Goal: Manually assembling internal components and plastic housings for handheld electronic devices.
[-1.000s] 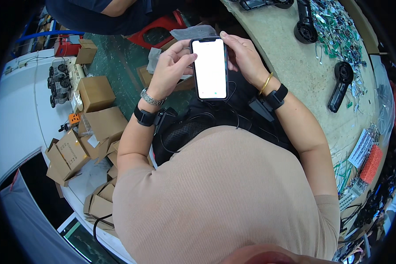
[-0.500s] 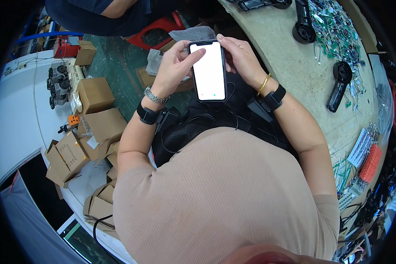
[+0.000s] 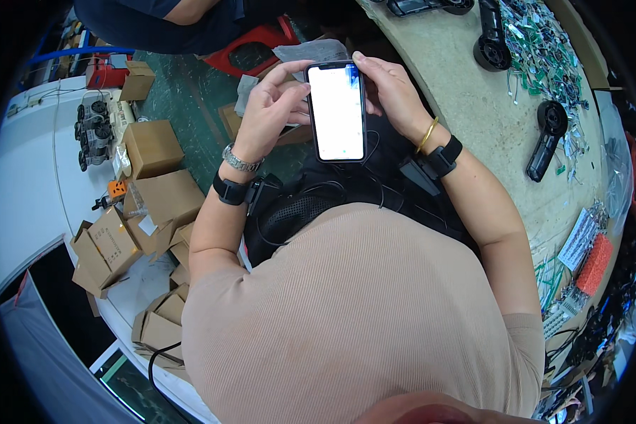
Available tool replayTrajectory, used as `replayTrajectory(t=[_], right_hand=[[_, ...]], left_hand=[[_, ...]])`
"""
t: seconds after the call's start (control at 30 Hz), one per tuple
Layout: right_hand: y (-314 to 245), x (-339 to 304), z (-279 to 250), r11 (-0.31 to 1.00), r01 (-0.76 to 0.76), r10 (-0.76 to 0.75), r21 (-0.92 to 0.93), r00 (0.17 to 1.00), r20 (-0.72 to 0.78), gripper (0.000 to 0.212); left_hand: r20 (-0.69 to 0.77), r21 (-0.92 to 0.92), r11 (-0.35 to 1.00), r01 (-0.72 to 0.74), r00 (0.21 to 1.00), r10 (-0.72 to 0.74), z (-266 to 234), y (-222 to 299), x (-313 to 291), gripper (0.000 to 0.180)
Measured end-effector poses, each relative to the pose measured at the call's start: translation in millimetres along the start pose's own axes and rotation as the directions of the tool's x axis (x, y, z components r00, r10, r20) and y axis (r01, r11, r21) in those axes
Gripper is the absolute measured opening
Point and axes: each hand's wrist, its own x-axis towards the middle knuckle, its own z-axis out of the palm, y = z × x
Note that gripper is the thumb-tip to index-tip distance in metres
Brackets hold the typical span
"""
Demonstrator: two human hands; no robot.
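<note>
A smartphone [image 3: 337, 116] in a dark case, its screen lit mostly white, is held upright above my lap. My right hand [image 3: 394, 90] grips its right edge, thumb by the top corner and fingers curled behind. My left hand [image 3: 267, 113] is at its left edge, with the index finger reaching the upper corner and the thumb tip beside the frame. Part of the left fingers is hidden behind the phone. A metal watch [image 3: 241, 159] and a black strap are on my left wrist; a gold bangle [image 3: 427, 134] and another black strap are on my right.
On the right, a pale table [image 3: 466, 106] bears black handheld fan-like housings [image 3: 546, 140], a heap of small circuit boards [image 3: 544, 49] and a red foam block [image 3: 595, 263]. Cardboard boxes [image 3: 153, 148] crowd the left. A person in dark clothing [image 3: 141, 25] is beyond a red stool [image 3: 251, 46].
My left thumb has moved off the screen to the phone's left edge, and the left hand has shifted slightly left. A blue patch now shows at the screen's top right.
</note>
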Motion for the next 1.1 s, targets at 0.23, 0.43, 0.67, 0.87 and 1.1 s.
replayTrajectory(t=[0.23,0.43,0.67,0.87,1.1], right_hand=[[-0.7,-1.5,1.6,1.000,0.008,-0.008,-0.030,1.000,-0.001,0.043],[-1.9,-2.0,1.5,0.998,0.017,-0.017,-0.059,1.000,0.004,0.045],[0.0,-0.9,-0.3,0.997,0.032,-0.032,-0.066,0.999,0.007,0.045],[1.7,0.1,-0.8,0.998,0.024,-0.024,-0.056,1.000,-0.007,0.045],[3.1,1.8,-2.1,0.999,0.034,-0.035,-0.025,0.999,-0.019,0.044]], left_hand=[[0.018,0.022,1.000,-0.007,1.000,0.006,1.0,-2.7,-2.9,0.047],[0.022,0.056,0.998,-0.026,0.999,0.025,4.1,-1.7,-1.9,0.050],[0.038,0.081,0.997,-0.001,0.999,-0.002,1.8,-1.9,1.6,0.054],[0.074,0.125,0.979,-0.160,0.986,0.152,19.4,-9.3,6.4,0.070],[0.101,0.402,0.886,-0.229,0.973,0.205,23.1,-16.4,18.6,0.082]])
